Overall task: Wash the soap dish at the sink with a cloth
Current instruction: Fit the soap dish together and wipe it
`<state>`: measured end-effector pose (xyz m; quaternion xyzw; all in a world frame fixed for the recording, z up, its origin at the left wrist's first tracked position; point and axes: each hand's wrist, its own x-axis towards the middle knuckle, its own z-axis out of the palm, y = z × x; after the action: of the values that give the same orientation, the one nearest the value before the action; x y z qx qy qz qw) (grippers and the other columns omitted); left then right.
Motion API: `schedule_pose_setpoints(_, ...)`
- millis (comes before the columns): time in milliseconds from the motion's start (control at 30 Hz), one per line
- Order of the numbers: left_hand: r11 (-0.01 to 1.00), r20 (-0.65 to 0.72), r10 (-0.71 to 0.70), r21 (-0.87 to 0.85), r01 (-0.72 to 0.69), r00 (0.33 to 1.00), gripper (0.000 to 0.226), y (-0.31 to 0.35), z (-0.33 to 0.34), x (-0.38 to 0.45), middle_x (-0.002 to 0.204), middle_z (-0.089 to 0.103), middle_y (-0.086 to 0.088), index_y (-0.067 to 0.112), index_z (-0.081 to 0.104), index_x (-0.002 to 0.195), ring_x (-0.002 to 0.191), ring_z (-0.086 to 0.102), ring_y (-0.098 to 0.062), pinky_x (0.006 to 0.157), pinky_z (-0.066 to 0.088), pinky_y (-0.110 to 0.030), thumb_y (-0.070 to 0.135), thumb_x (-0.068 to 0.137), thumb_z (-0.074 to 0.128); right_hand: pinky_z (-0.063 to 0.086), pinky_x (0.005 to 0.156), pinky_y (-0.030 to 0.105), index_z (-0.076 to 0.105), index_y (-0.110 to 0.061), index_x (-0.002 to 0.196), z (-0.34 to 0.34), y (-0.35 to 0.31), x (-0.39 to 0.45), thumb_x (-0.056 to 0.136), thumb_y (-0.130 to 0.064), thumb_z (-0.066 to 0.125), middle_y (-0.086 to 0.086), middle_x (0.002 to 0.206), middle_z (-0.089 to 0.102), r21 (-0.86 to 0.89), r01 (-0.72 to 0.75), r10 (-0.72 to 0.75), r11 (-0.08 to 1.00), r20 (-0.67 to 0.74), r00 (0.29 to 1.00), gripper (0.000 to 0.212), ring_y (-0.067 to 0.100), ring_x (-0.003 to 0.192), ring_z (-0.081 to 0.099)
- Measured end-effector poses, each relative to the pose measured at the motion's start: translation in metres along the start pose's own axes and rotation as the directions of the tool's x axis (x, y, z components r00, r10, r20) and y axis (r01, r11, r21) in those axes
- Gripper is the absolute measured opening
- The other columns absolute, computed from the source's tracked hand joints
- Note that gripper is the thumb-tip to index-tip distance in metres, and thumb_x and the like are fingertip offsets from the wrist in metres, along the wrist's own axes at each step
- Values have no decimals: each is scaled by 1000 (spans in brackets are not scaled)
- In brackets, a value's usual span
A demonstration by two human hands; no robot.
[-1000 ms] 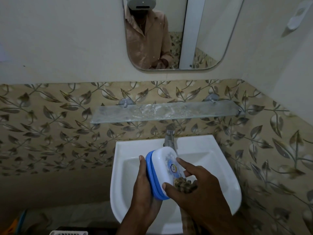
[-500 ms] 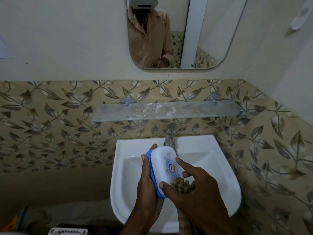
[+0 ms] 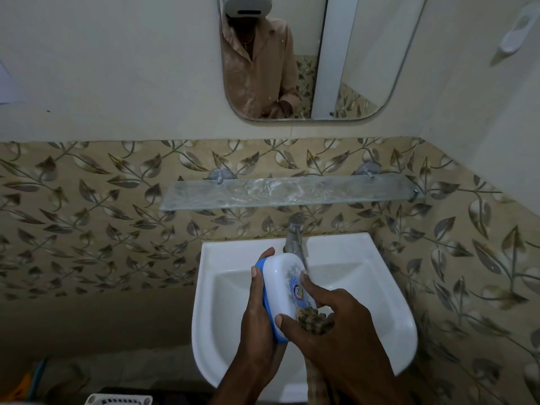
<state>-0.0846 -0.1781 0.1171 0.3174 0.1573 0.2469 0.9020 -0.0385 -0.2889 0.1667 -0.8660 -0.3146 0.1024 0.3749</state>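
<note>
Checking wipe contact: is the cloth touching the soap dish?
Touching. The head view shows the right hand pressing the bunched cloth against the soap dish lid's lower edge, no gap between them.

One head-worn wide-angle view looks forward and down, close above the sink (image 3: 365, 287) (hands nearest the lens), facing the wall mirror (image 3: 350, 68) and glass shelf (image 3: 292, 192).

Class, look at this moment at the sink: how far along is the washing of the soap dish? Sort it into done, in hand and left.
Done: the soap dish is closed and held over the sink by the left hand.
In hand: the right hand presses the checked cloth against the white lid, just below the tap.
Left: whether any side is clean cannot be told, and the glass shelf stands bare, perhaps awaiting the dish.
</note>
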Motion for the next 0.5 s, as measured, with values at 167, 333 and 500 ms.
schedule_pose_setpoints(167, 999, -16, 27, -23, -28, 999, 43, 2, -2, 1, 122, 75, -4, 32, 62, 131, 110, 72, -26, 76, 63, -37, 41, 95, 40, 38, 70, -10, 48, -37, 140, -1, -1, 0, 62, -55, 82, -30, 89, 49, 93, -21, 23, 995, -21, 1000, 87, -9, 83, 56)
schedule_pose_setpoints(333, 997, -32, 29, -75, -31, 999, 44, -2, -7, 4, 113, 78, -2, 41, 79, 108, 102, 75, -25, 71, 63, -37, 43, 99, 36, 39, 69, -8, 46, -40, 139, -2, -2, 1, 62, -57, 82, -32, 88, 47, 87, -14, 15, 996, -13, 1000, 87, -7, 84, 57)
schedule_pose_setpoints(500, 989, -1, 19, -146, -19, 1000, 42, -1, -8, 4, 119, 76, -8, 36, 78, 112, 105, 74, -31, 72, 63, -43, 47, 89, 44, 41, 70, -7, 48, -41, 138, -2, 1, 2, 61, -57, 82, -29, 90, 50, 107, -17, 20, 994, -28, 999, 86, -6, 86, 56)
